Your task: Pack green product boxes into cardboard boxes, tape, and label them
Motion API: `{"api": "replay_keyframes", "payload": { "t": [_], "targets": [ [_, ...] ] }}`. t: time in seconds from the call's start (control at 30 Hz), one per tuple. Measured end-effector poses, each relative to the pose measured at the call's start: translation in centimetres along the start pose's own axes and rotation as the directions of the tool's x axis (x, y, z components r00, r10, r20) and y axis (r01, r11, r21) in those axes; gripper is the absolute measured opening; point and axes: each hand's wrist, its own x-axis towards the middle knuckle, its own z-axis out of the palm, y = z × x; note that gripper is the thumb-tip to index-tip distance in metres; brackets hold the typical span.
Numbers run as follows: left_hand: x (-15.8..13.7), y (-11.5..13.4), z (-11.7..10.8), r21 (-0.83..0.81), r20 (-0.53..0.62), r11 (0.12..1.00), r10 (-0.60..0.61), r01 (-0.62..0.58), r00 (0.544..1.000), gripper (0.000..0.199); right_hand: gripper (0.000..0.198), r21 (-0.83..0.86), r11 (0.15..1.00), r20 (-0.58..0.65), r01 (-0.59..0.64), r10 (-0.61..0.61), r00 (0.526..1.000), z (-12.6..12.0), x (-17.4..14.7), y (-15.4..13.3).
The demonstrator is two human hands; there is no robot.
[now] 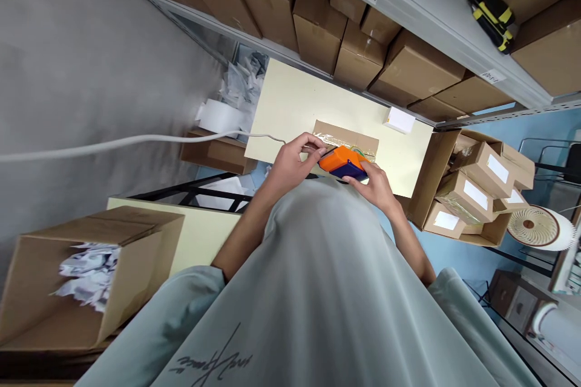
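Note:
An orange and dark-blue block-shaped box [340,159] is held over the near edge of the table, tilted. My right hand [376,184] wraps round its right end, thumb below and fingers on top. At the box's left end is my left hand [302,160], with thumb and forefinger closed together at its corner; what lies between those fingertips is too small to tell. Just behind the box a flat cardboard carton [345,133] with shiny clear tape lies on the pale table [290,103]. A bit of green shows between the box and the carton.
A white cable [136,144] runs in from the left to near my left hand. A small white box [399,120] is at the table's back right. An open carton [422,193] of smaller boxes stands right, near a fan [535,225]. Shelves of cartons [318,24] line the back.

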Motion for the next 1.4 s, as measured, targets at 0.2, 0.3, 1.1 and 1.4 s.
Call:
{"api": "replay_keyframes", "payload": {
  "t": [0.2,0.3,1.1,1.4],
  "targets": [
    [-0.4,-1.1,-0.3,0.028,-0.070,0.999,0.036,-0.034,0.997,0.023,0.061,-0.011,1.000,0.049,0.029,-0.028,0.998,-0.5,0.4,-0.2],
    [-1.0,-2.0,-0.6,0.013,-0.064,1.000,-0.024,0.025,0.998,0.024,0.060,-0.006,0.999,0.094,0.032,-0.031,0.995,-1.2,0.6,-0.7],
    [5.1,-11.5,-1.7,-0.282,-0.020,0.801,-0.556,0.529,0.831,0.007,0.076,0.051,0.925,0.572,-0.376,0.281,0.770,-6.3,9.5,2.6],
    [6.6,-14.8,-0.5,-0.297,0.003,0.750,-0.619,0.591,0.786,0.009,0.075,0.032,0.923,0.597,-0.383,0.289,0.748,-5.2,10.9,3.1]
  ]
}}
